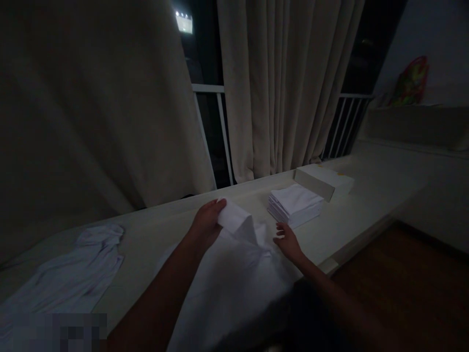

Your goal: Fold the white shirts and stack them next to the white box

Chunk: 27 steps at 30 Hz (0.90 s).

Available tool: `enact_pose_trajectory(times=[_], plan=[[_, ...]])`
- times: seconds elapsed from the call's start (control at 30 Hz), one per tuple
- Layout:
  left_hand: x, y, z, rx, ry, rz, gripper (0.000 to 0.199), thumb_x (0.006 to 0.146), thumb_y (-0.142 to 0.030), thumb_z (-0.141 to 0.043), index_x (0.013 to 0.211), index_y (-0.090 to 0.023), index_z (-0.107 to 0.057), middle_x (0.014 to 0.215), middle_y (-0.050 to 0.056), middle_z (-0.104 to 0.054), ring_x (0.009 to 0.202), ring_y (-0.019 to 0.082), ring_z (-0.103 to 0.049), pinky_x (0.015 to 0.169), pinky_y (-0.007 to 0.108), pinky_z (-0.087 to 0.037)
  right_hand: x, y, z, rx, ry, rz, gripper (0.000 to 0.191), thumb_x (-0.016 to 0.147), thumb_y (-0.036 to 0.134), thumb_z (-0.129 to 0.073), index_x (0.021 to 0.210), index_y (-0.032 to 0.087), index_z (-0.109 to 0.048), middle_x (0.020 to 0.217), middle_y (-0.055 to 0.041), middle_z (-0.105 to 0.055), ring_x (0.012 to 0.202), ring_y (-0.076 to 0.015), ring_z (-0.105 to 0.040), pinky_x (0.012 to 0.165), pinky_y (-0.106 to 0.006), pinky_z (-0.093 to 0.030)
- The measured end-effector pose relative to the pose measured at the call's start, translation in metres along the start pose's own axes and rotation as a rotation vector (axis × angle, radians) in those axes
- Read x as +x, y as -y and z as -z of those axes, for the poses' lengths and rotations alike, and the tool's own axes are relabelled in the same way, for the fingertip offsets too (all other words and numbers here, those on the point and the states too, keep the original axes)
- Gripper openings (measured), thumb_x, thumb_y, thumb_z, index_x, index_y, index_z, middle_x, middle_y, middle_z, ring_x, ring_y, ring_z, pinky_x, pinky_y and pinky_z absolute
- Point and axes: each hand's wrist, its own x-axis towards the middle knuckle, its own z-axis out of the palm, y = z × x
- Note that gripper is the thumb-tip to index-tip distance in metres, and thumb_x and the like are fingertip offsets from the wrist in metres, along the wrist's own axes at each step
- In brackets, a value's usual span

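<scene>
A white shirt (234, 283) lies spread over the near edge of the long white ledge, its lower part hanging towards me. My left hand (208, 222) pinches one end of its stiff, folded collar band (234, 217) and holds it up off the ledge. To the right of the shirt, my right hand (287, 242) is open with its fingers apart and slightly curled, holding nothing. Just beyond that hand stands a neat stack of white folded pieces (296, 203); whether they are cloth or paper I cannot tell.
Behind the stack sits a white box (322, 181) with a raised flap. A pale striped garment (73, 269) lies crumpled on the left. Beige curtains (278, 88) and a white railing (208, 89) line the far side. A red and green bag (410, 83) rests at the right.
</scene>
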Motion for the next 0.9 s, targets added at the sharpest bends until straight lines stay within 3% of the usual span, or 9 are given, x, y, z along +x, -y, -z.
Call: enact_pose_trajectory(times=[0.13,0.23,0.3,0.4,0.53,0.63,0.73,0.8,0.9], plan=[[0.008,-0.016,-0.054,0.017,0.161,0.135,0.039,0.076,-0.044,-0.064,0.091,-0.009,-0.063,0.067,0.002,-0.060,0.055,0.011,-0.055,0.054,0.026,-0.045,-0.036,0.052,0.002,-0.097,0.046,0.438,0.085,0.061,0.031,-0.077,0.137,0.023,-0.040,0.137,-0.0110,-0.046,0.118,-0.0271,-0.049,0.096,-0.043,-0.044],[0.005,-0.024,-0.099,0.083,0.438,0.140,0.044,0.076,-0.049,-0.063,0.099,-0.012,-0.066,0.082,0.007,-0.069,0.067,0.014,-0.061,0.066,0.029,-0.049,-0.043,0.098,0.022,0.034,-0.160,0.532,0.059,0.073,0.031,-0.068,0.128,0.022,-0.050,0.128,-0.0093,-0.054,0.114,-0.0242,-0.052,0.098,-0.039,-0.042],[0.005,-0.019,-0.117,0.148,0.549,0.078,0.047,0.081,-0.053,-0.055,0.108,-0.015,-0.066,0.098,0.009,-0.071,0.083,0.016,-0.064,0.079,0.031,-0.049,-0.034,0.109,0.047,0.121,-0.309,0.516,0.034,0.076,0.030,-0.062,0.108,0.020,-0.061,0.105,-0.0058,-0.064,0.097,-0.0215,-0.059,0.088,-0.036,-0.047],[0.002,0.016,-0.117,0.451,0.417,0.025,0.052,0.089,-0.054,-0.036,0.117,-0.019,-0.062,0.111,0.008,-0.070,0.099,0.017,-0.063,0.089,0.032,-0.046,-0.007,0.087,0.095,0.311,-0.566,0.339,0.022,0.069,0.031,-0.066,0.086,0.018,-0.063,0.081,0.0001,-0.063,0.076,-0.0171,-0.059,0.073,-0.031,-0.050],[-0.015,0.105,-0.092,0.866,0.354,0.111,0.041,0.087,-0.039,-0.042,0.110,-0.014,-0.066,0.116,0.013,-0.067,0.110,0.022,-0.060,0.099,0.036,-0.041,0.018,0.022,0.151,0.591,-0.807,-0.042,0.025,0.072,0.034,-0.062,0.092,0.020,-0.057,0.084,-0.0001,-0.064,0.074,-0.0166,-0.061,0.062,-0.030,-0.051],[-0.036,0.172,-0.082,1.011,0.386,0.164,0.044,0.083,-0.030,-0.047,0.120,-0.012,-0.060,0.133,0.016,-0.057,0.128,0.023,-0.048,0.110,0.035,-0.029,0.016,-0.019,0.181,0.717,-0.771,-0.262,0.024,0.070,0.025,-0.062,0.093,0.025,-0.056,0.087,0.0029,-0.064,0.073,-0.0148,-0.062,0.063,-0.030,-0.053],[-0.049,0.217,-0.085,1.118,0.411,0.193,0.060,0.079,-0.034,-0.053,0.135,-0.012,-0.047,0.147,0.016,-0.042,0.140,0.023,-0.032,0.114,0.035,-0.021,0.012,-0.036,0.202,0.807,-0.581,-0.364,0.027,0.064,0.011,-0.061,0.087,0.025,-0.059,0.087,0.0046,-0.065,0.075,-0.0131,-0.062,0.069,-0.029,-0.053],[-0.052,0.236,-0.088,1.179,0.397,0.216,0.071,0.079,-0.041,-0.053,0.141,-0.010,-0.037,0.152,0.018,-0.033,0.142,0.026,-0.026,0.114,0.037,-0.020,0.014,-0.027,0.210,0.817,-0.427,-0.323,0.027,0.062,0.006,-0.058,0.082,0.023,-0.060,0.085,0.0033,-0.067,0.077,-0.0142,-0.062,0.073,-0.031,-0.053],[-0.054,0.252,-0.091,1.243,0.380,0.233,0.077,0.079,-0.047,-0.051,0.143,-0.009,-0.032,0.152,0.019,-0.031,0.142,0.029,-0.026,0.114,0.041,-0.019,0.029,0.016,0.214,0.793,-0.193,-0.155,0.026,0.060,0.005,-0.057,0.080,0.022,-0.062,0.086,0.0010,-0.069,0.085,-0.0179,-0.064,0.081,-0.038,-0.053]])
